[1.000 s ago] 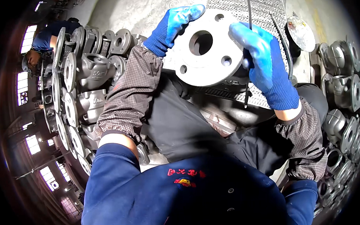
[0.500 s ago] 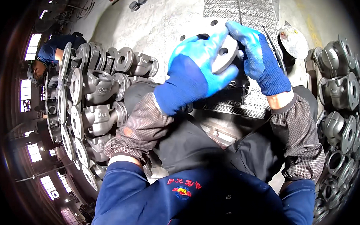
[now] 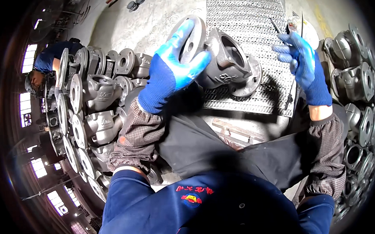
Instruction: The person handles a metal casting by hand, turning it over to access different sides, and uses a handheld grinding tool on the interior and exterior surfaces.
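A grey cast-metal valve body point(image 3: 223, 68) with round flanges sits tilted over the near part of a patterned metal plate point(image 3: 245, 9). My left hand point(image 3: 175, 61), in a blue coated glove, grips the flange on its left side, fingers over the rim. Its open round mouth faces up and to the right. Over at the plate's right side, my gloved right hand point(image 3: 301, 61) has its fingers curled around a thin dark rod point(image 3: 274, 25), whose upper end sticks out beyond them. Just behind that hand stands a round pale-topped container point(image 3: 310, 35), partly covered.
Stacked valve bodies point(image 3: 100, 91) rise close on my left, and more castings point(image 3: 353, 86) are piled on my right. Beyond the left stack a co-worker point(image 3: 53, 57) bends down. Small dark round pieces point(image 3: 135, 3) lie on the concrete floor farther off.
My right hand has left the valve body and moved right to the rod. The valve body has turned, showing its open mouth, as my left hand shifted left with its flange.
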`<action>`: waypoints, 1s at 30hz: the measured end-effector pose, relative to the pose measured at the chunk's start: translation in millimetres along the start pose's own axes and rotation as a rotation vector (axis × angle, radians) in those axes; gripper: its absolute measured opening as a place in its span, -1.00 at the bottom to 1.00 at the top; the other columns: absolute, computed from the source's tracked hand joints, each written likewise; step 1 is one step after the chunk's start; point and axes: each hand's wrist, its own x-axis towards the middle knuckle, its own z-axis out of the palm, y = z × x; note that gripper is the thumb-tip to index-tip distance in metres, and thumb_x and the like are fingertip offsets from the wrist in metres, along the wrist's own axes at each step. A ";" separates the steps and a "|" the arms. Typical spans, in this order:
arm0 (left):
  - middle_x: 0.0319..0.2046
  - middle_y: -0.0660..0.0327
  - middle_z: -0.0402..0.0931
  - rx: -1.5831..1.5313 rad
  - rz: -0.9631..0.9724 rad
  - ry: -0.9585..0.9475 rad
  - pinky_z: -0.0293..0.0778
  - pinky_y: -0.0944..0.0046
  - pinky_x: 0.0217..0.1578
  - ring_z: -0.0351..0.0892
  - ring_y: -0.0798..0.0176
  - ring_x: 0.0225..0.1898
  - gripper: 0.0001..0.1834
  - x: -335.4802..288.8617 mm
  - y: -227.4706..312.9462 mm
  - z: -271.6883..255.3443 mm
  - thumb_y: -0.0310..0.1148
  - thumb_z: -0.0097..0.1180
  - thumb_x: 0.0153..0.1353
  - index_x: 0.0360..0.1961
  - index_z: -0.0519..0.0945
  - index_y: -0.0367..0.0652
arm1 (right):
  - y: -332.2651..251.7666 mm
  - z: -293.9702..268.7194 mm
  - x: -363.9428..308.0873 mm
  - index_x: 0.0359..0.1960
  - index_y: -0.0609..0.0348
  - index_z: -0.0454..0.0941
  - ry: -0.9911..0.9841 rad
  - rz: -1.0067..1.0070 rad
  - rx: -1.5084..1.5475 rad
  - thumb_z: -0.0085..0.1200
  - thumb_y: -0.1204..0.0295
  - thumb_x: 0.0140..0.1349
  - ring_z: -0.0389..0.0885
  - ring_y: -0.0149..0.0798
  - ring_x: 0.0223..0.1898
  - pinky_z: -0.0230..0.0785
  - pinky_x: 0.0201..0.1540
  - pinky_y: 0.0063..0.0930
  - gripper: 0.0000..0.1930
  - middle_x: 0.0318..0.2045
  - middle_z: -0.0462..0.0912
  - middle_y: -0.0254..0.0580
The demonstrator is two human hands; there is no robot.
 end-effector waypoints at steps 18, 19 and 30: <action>0.00 0.09 0.49 -0.327 -0.424 0.129 0.44 0.37 -0.03 0.50 0.32 -0.07 -0.29 -17.8 -53.4 -23.9 -0.48 0.18 0.08 0.30 0.27 -0.35 | 77.8 -1.1 14.4 0.01 0.15 0.51 0.000 0.241 -0.254 -0.06 0.01 0.35 0.59 -0.53 -0.50 0.13 -0.58 -0.74 -0.54 -0.33 0.70 -0.22; -0.05 0.15 0.51 -0.401 -0.492 0.142 0.46 0.41 -0.11 0.51 0.37 -0.16 -0.28 -18.4 -53.1 -26.7 -0.48 0.19 0.07 0.30 0.28 -0.35 | 74.0 -5.3 22.4 0.05 0.15 0.51 0.036 0.226 -0.286 -0.10 0.04 0.36 0.61 -0.51 -0.49 0.14 -0.57 -0.73 -0.54 -0.30 0.70 -0.19; 0.01 0.13 0.46 -0.463 -0.685 0.202 0.45 0.44 -0.13 0.48 0.43 -0.15 -0.30 -19.6 -48.0 -27.7 -0.43 0.21 0.10 0.29 0.30 -0.35 | 94.9 -103.9 75.1 -0.05 0.10 0.54 0.484 -0.277 -1.858 0.04 0.14 0.27 0.59 0.10 -0.28 0.44 -0.26 -0.06 -0.65 -0.37 0.62 0.05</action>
